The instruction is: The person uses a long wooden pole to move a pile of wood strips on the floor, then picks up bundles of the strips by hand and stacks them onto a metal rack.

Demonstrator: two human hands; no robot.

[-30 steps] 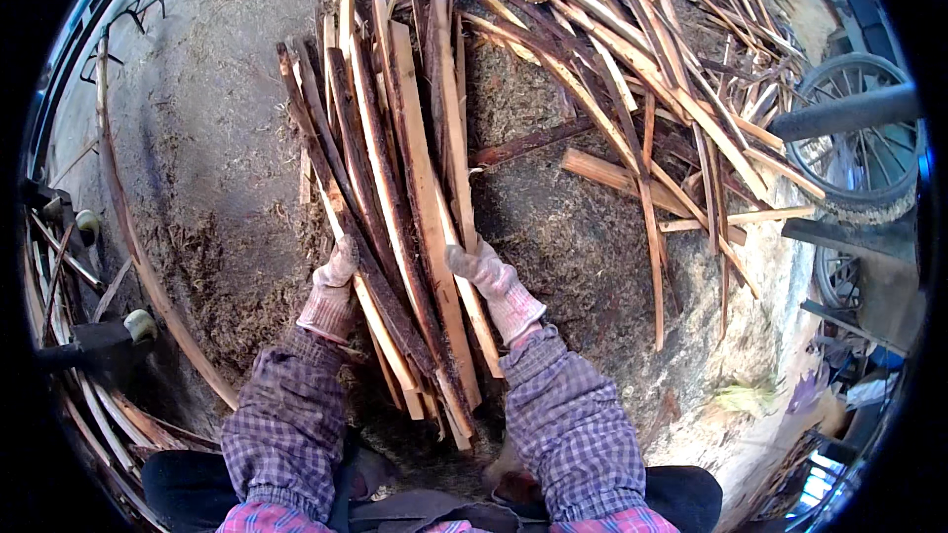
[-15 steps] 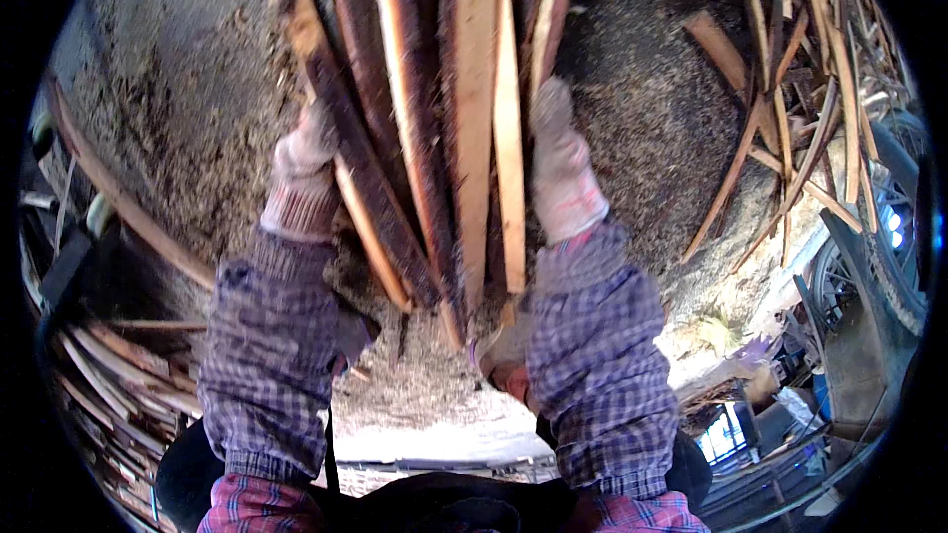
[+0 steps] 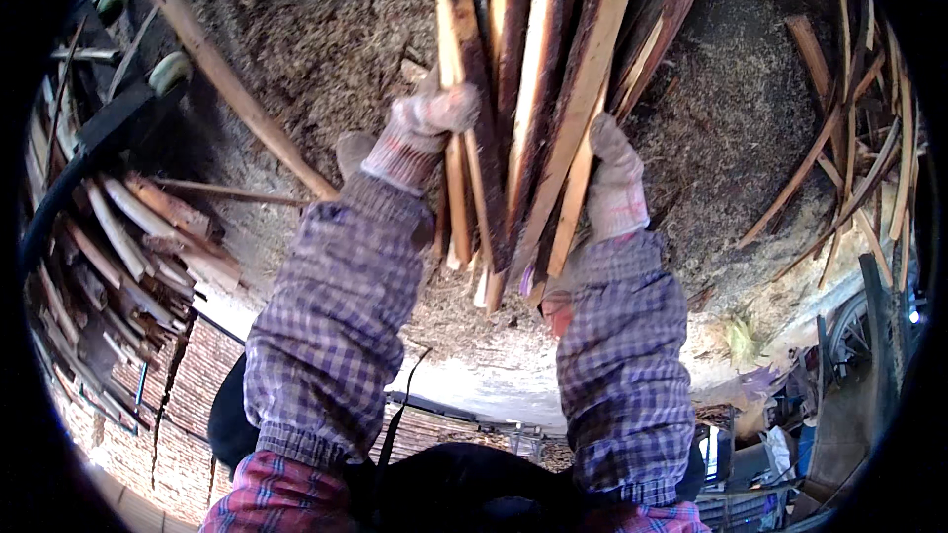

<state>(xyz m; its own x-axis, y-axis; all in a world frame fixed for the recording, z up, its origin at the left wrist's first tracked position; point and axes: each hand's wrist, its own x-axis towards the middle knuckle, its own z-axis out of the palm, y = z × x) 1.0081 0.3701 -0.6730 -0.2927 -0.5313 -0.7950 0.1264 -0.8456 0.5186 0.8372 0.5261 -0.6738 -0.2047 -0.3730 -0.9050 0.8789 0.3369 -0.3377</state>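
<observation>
Long rough wooden strips (image 3: 533,109) with dark bark edges lie in a bundle in front of me, their near ends close together and pointing towards me. My left hand (image 3: 427,123), in a pale knitted glove, is closed around the leftmost strips. On the opposite side, my gloved right hand (image 3: 618,178) presses against the bundle's right edge; its fingers are bent and partly hidden by the wood. Checked sleeve covers (image 3: 341,321) reach over both forearms. My shoes show partly beside the bundle's near ends.
A long curved pole (image 3: 237,89) slants along the left. Stacked wood pieces (image 3: 128,247) lie at the lower left, near a dark frame with wheels (image 3: 170,74). Loose strips (image 3: 839,128) are heaped at the right, and a spoked wheel (image 3: 854,331) stands beyond. Bark crumbs cover the ground.
The view has turned left, so the bundle sits further right in it. My left hand has moved from the bundle's outer side onto the leftmost strips. My right hand stays against the right edge.
</observation>
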